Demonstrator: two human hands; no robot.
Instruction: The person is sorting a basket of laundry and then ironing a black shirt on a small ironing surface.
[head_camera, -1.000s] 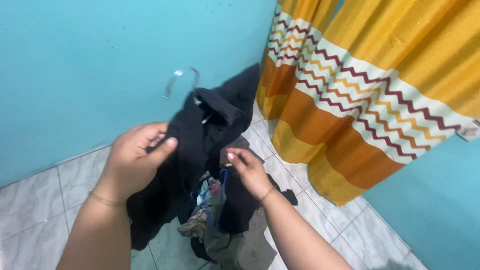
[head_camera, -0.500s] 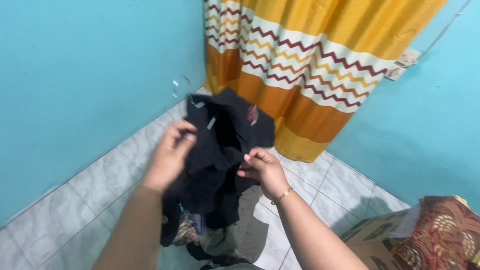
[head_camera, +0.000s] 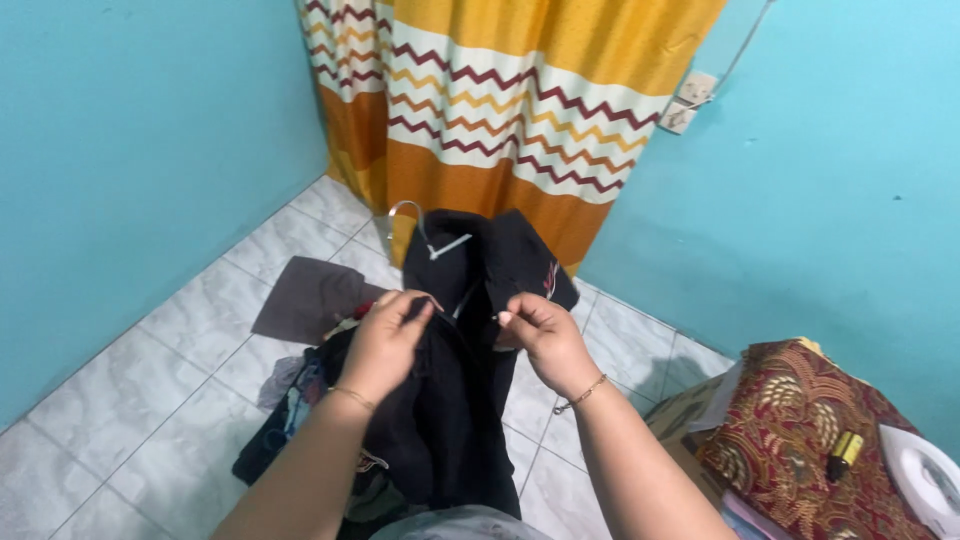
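A black shirt on a white hanger hangs in front of me, its collar away from me. My left hand pinches the shirt's left front edge. My right hand pinches the right front edge, close beside the left. The two hands hold the shirt's front together just below the collar. A small red mark shows on the right chest of the shirt.
A pile of mixed clothes lies on the white tiled floor below the shirt. A yellow, orange and white zigzag curtain hangs ahead between turquoise walls. At the right, a red patterned cloth covers a box, with a white iron on it.
The view has swung right, bringing the curtain to the middle. Both hands have moved closer together on the shirt's front, and the shirt now hangs straighter.
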